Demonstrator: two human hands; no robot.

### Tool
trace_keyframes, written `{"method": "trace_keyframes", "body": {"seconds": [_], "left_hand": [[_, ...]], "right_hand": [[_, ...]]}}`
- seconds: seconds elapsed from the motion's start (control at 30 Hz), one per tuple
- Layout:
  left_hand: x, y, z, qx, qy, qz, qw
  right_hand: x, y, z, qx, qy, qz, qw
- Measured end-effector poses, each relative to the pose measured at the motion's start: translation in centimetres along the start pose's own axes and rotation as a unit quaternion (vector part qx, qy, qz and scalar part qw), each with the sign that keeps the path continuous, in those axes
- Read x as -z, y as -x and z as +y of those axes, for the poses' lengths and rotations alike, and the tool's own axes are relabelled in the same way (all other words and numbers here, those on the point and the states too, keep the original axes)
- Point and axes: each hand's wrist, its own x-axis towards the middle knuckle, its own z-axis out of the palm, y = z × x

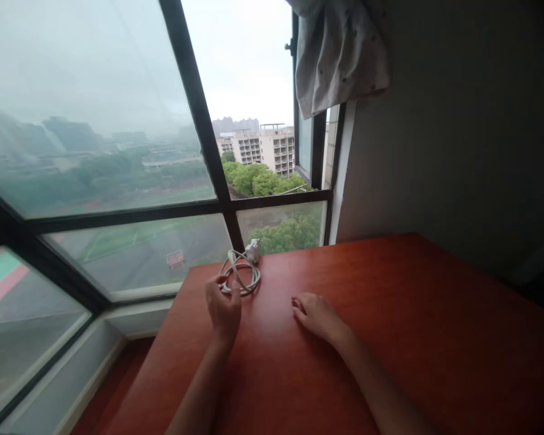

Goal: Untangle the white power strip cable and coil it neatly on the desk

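Curling at a coiled cable (254, 280) near the far-left corner of the table (372, 272), the left hand (223, 309) has an unclear grip; the right hand (316, 314) is loosely folded.

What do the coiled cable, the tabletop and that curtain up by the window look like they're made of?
Coiled cable: probably a plastic or rubber jacket, judging by its pale, even surface and rounded loops.
Tabletop: reddish-brown wood or wood-look laminate, smooth and fairly glossy, as the soft sheen suggests.
Curtain: likely matte fabric, since it hangs in folds; I can't tell the fibre.
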Motion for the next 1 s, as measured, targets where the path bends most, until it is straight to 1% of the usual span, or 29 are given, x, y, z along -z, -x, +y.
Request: {"method": "trace_keyframes", "body": {"seconds": [0.03,0.07,0.1,0.17,0.2,0.23,0.27,0.33,0.4,0.5,0.6,0.73,0.83,0.87,0.93,1.0], "left_hand": [[-0.1,-0.2,-0.3,0.015,0.014,0.0,1.0],[-0.2,-0.3,-0.6,0.03,0.037,-0.02,0.999],[-0.4,-0.4,-0.9,0.047,0.064,-0.056,0.995],[-0.8,-0.5,-1.6,0.072,0.113,-0.154,0.979],[-1.0,-0.6,-1.9,0.079,0.121,-0.197,0.97],[-1.1,-0.6,-2.2,0.081,0.118,-0.227,0.963],[-1.2,-0.6,-2.4,0.081,0.108,-0.243,0.961],[-1.2,-0.6,-2.5,0.079,0.092,-0.256,0.959],[-1.2,-0.4,-2.2,0.081,0.113,-0.274,0.952],[-1.1,0.5,-0.9,0.076,0.189,-0.32,0.925],[-1.2,2.0,0.8,0.072,0.247,-0.367,0.894],[-1.3,4.3,3.6,0.078,0.299,-0.451,0.838],[-1.3,5.7,5.6,0.06,0.333,-0.513,0.789],[-1.2,6.0,6.1,0.049,0.335,-0.531,0.777],[-1.1,6.4,6.8,0.025,0.321,-0.55,0.77],[-1.0,6.5,7.0,0.008,0.305,-0.552,0.776]], "right_hand": [[0.0,0.0,0.0,0.001,0.0,-0.002,1.0],[0.1,0.0,0.0,0.002,0.0,-0.003,1.0],[0.1,0.0,0.0,0.002,0.001,-0.005,1.0],[0.2,0.0,-0.1,0.001,0.004,-0.008,1.0],[0.2,0.0,-0.1,0.001,0.005,-0.01,1.0],[0.2,0.0,-0.1,0.0,0.006,-0.011,1.0],[0.2,0.1,-0.1,0.0,0.006,-0.011,1.0],[0.1,0.1,0.0,0.0,0.004,-0.009,1.0],[0.1,0.1,0.2,0.0,-0.007,-0.006,1.0],[0.0,-0.1,0.7,0.0,-0.04,0.005,0.999],[0.1,-0.3,1.4,-0.012,-0.061,0.027,0.998],[0.6,-0.6,2.3,-0.081,-0.043,0.046,0.995],[0.9,-0.6,2.7,-0.135,-0.017,0.03,0.99],[1.0,-0.6,2.7,-0.148,-0.007,0.022,0.989],[1.1,-0.6,2.6,-0.171,0.017,0.012,0.985],[1.1,-0.6,2.4,-0.189,0.038,0.009,0.981]]}}
